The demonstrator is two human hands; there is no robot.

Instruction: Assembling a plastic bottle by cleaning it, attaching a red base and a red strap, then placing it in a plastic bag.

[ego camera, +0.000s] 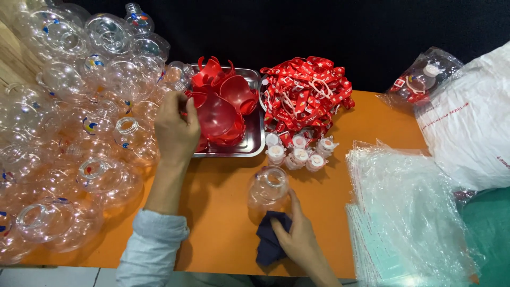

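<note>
Reaching into a steel tray at the back of the orange table, a worker's left hand closes its fingers on a red plastic bowl piece atop the stack there. The right hand pinches a dark blue cloth against the table, touching a clear round bottle lying just ahead. Clear bottles crowd the left side; white caps and red straps sit beside the tray, plastic bags to the right.
</note>
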